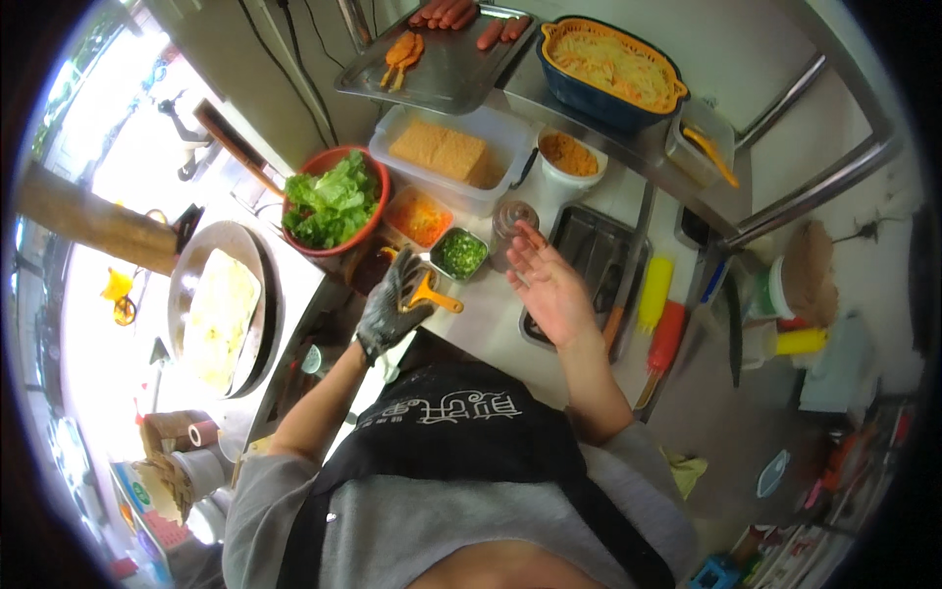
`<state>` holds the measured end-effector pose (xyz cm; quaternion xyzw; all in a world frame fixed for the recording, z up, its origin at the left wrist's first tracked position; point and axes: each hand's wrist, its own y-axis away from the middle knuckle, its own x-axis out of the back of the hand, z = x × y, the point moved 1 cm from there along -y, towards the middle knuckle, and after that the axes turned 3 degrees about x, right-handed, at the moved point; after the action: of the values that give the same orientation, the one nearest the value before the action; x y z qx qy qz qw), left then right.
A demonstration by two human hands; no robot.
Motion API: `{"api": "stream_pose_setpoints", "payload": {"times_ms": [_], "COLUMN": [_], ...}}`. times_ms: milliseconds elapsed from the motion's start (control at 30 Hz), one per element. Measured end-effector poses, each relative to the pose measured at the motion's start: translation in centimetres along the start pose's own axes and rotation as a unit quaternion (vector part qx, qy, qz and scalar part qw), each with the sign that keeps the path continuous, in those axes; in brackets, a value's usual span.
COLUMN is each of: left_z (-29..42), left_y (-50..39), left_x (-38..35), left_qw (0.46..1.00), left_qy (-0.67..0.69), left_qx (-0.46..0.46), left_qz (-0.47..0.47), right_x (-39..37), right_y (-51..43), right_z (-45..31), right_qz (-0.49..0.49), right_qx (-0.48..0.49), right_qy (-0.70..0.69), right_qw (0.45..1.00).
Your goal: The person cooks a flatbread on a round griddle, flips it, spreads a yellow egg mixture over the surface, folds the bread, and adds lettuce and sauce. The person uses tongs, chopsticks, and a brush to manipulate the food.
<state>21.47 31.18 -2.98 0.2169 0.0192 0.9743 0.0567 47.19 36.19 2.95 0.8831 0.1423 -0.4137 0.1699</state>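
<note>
My left hand (394,305), in a dark grey glove, is over the near side of the counter. A Y-shaped orange-handled tool (436,296) shows between its thumb and fingers; whether it is gripped is unclear. Beside those fingers are a dark sauce container (368,271) and a small metal tub of chopped green herbs (458,254). My bare right hand (548,291) is raised palm up, fingers spread and holding nothing. Its fingertips overlap a clear container with brownish contents (508,232); contact cannot be judged. A dark metal tray (589,235) lies beneath and beyond this hand.
Lettuce fills a red bowl (383,193). A round griddle (180,294) carries a pale flat pancake (221,316) at left. Yellow (655,291) and red squeeze bottles (666,335) lie at right. An overhead metal shelf (618,143) holds a sausage tray (456,73) and a blue basin (589,92).
</note>
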Motion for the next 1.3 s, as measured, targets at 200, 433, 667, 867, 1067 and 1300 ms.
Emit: {"api": "stream_pose_setpoints", "payload": {"times_ms": [200, 433, 667, 867, 1067, 1300], "left_z": [-2.2, -3.0, -2.7, -2.3, -2.2, -2.8], "left_y": [5.2, 6.9, 8.2, 11.9, 16.7, 18.0], "left_x": [0.7, 0.5, 1.9, 2.3, 0.3, -1.0], "left_qw": [0.991, 0.981, 0.984, 0.963, 0.903, 0.819], "left_qy": [0.089, 0.144, 0.081, 0.100, 0.184, 0.307], "left_qx": [0.040, 0.054, 0.071, 0.129, 0.244, 0.281], "left_qz": [0.096, 0.121, 0.143, 0.213, 0.304, 0.394], "right_x": [-2.7, -5.4, -4.2, -6.7, -9.5, -7.2], "right_y": [-2.8, -4.8, -15.9, -27.2, -36.8, -37.1], "right_z": [-6.9, -5.7, 8.9, 21.4, 27.3, 28.8], "right_qz": [0.028, -0.036, -0.136, -0.220, -0.198, -0.320], "right_qx": [0.236, 0.201, 0.060, 0.211, 0.124, 0.278], "right_qy": [0.289, 0.377, 0.460, 0.786, 0.954, 0.894], "right_qw": [0.927, 0.904, 0.875, 0.538, 0.186, 0.144]}}
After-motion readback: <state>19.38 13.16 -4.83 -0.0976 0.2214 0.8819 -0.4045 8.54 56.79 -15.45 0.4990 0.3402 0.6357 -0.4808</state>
